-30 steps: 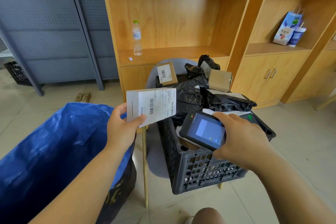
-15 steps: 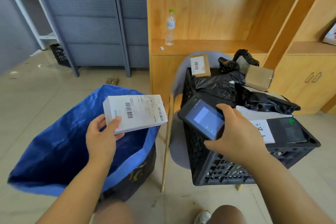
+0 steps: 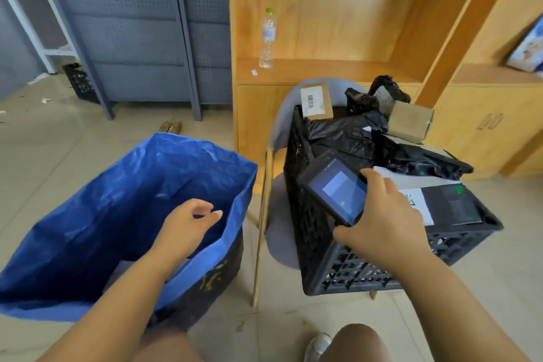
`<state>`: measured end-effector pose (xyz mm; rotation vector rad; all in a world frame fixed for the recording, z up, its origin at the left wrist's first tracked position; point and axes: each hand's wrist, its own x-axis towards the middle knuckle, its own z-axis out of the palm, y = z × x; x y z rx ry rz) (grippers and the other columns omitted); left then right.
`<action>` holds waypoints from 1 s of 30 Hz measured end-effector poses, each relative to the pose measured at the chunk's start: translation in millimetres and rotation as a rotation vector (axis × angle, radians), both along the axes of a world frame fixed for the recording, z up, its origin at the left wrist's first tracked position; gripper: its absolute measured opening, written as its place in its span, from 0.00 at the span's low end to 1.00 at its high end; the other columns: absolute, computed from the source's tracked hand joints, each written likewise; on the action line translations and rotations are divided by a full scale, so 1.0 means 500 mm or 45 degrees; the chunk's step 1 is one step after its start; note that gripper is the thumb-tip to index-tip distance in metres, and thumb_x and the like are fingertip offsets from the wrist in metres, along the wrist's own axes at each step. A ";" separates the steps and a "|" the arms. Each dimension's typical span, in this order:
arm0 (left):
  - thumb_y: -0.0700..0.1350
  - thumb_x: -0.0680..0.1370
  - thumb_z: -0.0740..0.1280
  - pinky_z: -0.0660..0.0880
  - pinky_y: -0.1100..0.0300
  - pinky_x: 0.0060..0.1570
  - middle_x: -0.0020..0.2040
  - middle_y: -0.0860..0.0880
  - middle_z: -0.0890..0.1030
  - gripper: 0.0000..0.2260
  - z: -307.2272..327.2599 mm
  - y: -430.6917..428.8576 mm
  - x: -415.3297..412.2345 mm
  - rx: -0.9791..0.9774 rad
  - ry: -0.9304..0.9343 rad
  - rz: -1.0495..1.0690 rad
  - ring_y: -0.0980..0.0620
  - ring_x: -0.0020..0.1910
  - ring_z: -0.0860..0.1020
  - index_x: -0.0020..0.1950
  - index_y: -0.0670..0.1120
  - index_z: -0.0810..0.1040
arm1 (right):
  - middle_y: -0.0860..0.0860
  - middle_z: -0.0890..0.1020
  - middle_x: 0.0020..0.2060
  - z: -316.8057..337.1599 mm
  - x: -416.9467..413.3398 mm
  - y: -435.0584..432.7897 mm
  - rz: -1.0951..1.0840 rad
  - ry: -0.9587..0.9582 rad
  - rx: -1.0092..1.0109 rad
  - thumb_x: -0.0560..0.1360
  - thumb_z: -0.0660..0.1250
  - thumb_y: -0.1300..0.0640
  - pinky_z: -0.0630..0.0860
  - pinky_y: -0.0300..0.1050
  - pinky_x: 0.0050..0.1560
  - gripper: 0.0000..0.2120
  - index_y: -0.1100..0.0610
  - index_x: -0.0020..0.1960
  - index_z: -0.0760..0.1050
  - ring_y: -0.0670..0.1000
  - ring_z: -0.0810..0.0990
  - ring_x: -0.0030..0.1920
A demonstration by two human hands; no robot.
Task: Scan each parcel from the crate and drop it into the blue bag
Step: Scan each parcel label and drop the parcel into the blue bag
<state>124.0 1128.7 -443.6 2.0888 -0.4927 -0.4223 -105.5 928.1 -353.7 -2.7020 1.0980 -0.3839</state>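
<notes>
Left of the crate [image 3: 308, 229], my left hand [image 3: 188, 223] hangs empty, fingers apart, over the blue bag [image 3: 132, 185]. My right hand [image 3: 385, 220] grips the scanner [image 3: 335, 188] above the crate's near-left corner, long axis slanting toward the bag, screen up. Parcels [image 3: 346, 138] lie heaped inside the crate.

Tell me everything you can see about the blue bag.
The blue bag looks like crinkled woven plastic, glossy inside, its outer front dark with yellowish print. It stands open-mouthed on the tiled floor, left of the black crate, its walls sagging unevenly. The left hand hovers over its opening with relaxed fingers, holding nothing; whether the forearm touches the rim is unclear. Deep inside lies something pale, mostly hidden.
</notes>
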 end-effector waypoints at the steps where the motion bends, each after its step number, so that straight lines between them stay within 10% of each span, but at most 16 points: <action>1: 0.51 0.75 0.70 0.71 0.63 0.44 0.52 0.57 0.79 0.07 0.006 -0.025 -0.014 -0.020 0.001 -0.056 0.58 0.51 0.78 0.51 0.53 0.78 | 0.51 0.69 0.58 0.000 -0.013 -0.008 -0.034 0.002 -0.020 0.58 0.72 0.39 0.73 0.55 0.47 0.47 0.49 0.69 0.52 0.57 0.71 0.54; 11: 0.53 0.76 0.69 0.72 0.66 0.43 0.48 0.58 0.79 0.05 0.104 -0.319 -0.195 -0.132 -0.234 -0.676 0.61 0.46 0.78 0.50 0.57 0.77 | 0.52 0.69 0.57 0.009 -0.189 -0.118 -0.443 -0.187 -0.014 0.56 0.72 0.41 0.75 0.57 0.49 0.45 0.48 0.66 0.54 0.58 0.71 0.55; 15: 0.59 0.76 0.66 0.71 0.58 0.51 0.59 0.55 0.75 0.20 0.091 -0.441 -0.273 0.113 -0.255 -0.898 0.54 0.56 0.75 0.65 0.52 0.72 | 0.53 0.69 0.55 0.010 -0.255 -0.152 -0.600 -0.213 0.004 0.58 0.73 0.42 0.75 0.56 0.48 0.44 0.52 0.68 0.55 0.58 0.71 0.53; 23: 0.53 0.74 0.70 0.74 0.57 0.40 0.64 0.44 0.75 0.31 0.035 -0.553 -0.308 0.265 0.091 -0.724 0.46 0.53 0.76 0.72 0.41 0.64 | 0.50 0.65 0.49 -0.008 -0.326 -0.196 -0.710 -0.268 0.139 0.58 0.73 0.43 0.77 0.57 0.43 0.40 0.51 0.63 0.56 0.56 0.70 0.49; 30: 0.42 0.75 0.71 0.81 0.55 0.39 0.51 0.49 0.77 0.18 0.031 -0.557 -0.300 -0.014 0.250 -0.643 0.49 0.48 0.79 0.61 0.45 0.68 | 0.49 0.64 0.49 -0.041 -0.326 -0.223 -0.668 -0.382 0.228 0.59 0.75 0.42 0.70 0.47 0.43 0.41 0.52 0.63 0.57 0.52 0.68 0.47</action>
